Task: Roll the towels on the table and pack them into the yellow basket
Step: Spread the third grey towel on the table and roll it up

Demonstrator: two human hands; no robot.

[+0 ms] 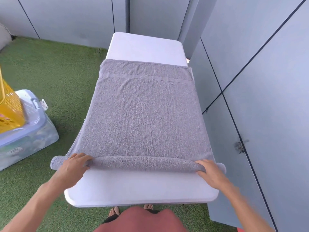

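While both of my hands rest on the roll, the biggest thing before me is the green turf floor (63, 67), bounded far and right by grey wall panels (260, 81). On it stands the white table (145, 47), running lengthwise away from me, its far end and near edge bare. Spread over most of it is the grey towel (143, 111) — flat in the middle, with a hemmed band near its far edge and both sides drooping slightly past the table's long edges. Its near end is wound into a tight roll (142, 163) lying across the table, the ends poking out past the left and right edges.

At far left a clear storage box with a pale lid (28, 131) sits on the turf, and the yellow basket (11, 108) stands on top of that lid, well apart from the towel and cut off by the frame edge.

My left hand (75, 166) lies palm-down on the roll's left part, fingers curled over it; my right hand (210, 171) does the same near the right end — each pressing the roll rather than pinching it.
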